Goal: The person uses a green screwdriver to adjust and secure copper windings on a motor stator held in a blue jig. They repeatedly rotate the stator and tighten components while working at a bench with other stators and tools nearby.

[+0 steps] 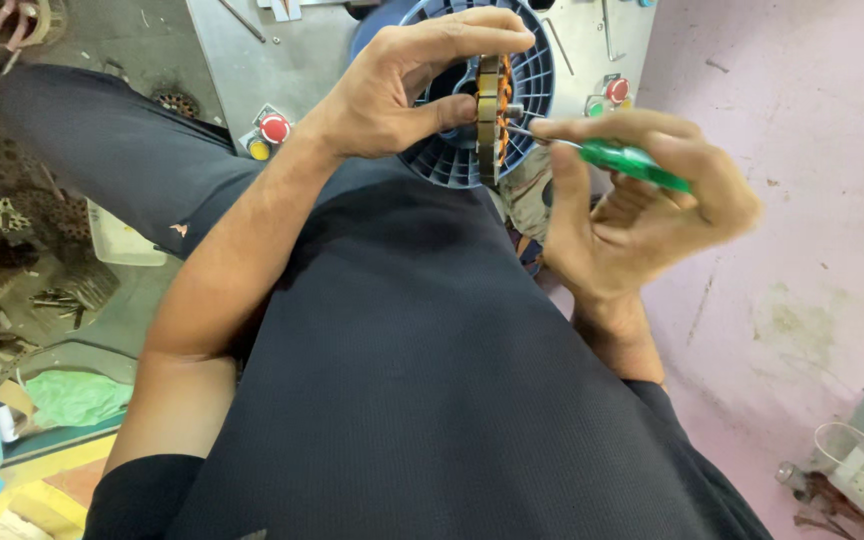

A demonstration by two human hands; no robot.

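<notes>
Dark-clothed lap below; left grip clamping wound stator, right grip closed around green-handled screwdriver.

Both forearms reach forward and upward, elbows bent. The left hand curls in a pinching grip; the right hand seems closed, fingers folded, thumb extended.

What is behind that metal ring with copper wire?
Behind the ring stands a blue ribbed spool. The left hand and ring cover its hub.
</notes>
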